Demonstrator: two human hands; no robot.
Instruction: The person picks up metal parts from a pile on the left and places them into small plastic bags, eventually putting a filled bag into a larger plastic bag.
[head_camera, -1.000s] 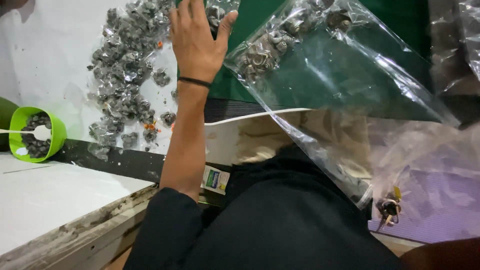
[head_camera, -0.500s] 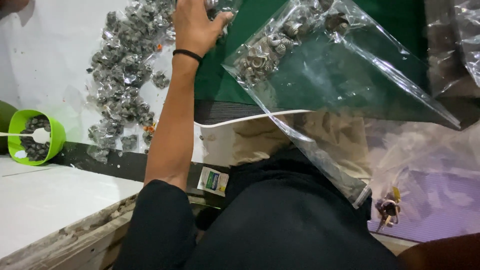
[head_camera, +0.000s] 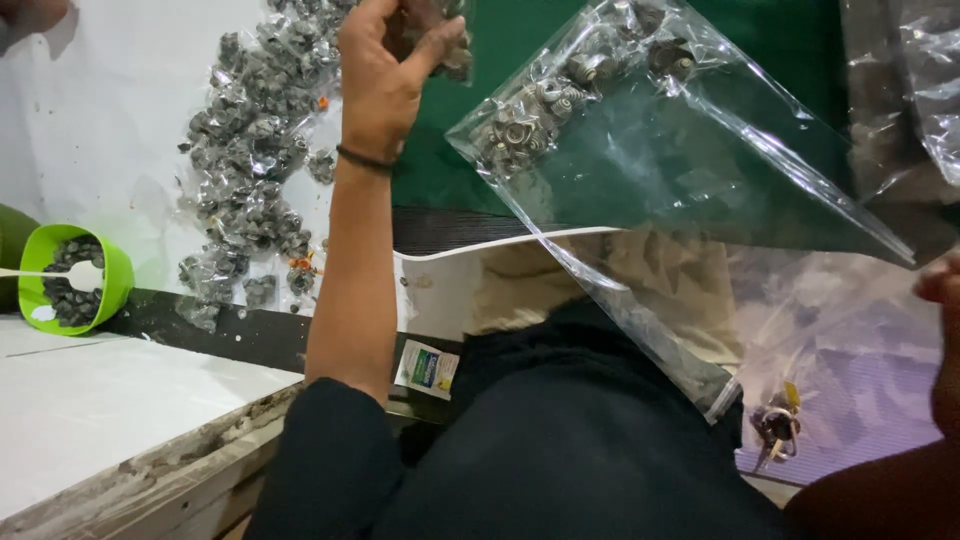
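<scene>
The left hand (head_camera: 385, 80) closes on something dark, too bunched to identify, partly hidden by its fingers. The right hand (head_camera: 945, 340) is cut off at the picture's right edge. The clear bag (head_camera: 680, 150) runs past the top edge.

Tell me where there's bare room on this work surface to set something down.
The white sheet is bare between the green bowl and the heap of small packets. The white board below the bowl is also bare. It is crowded from the heap to the left hand and the clear bag.
</scene>
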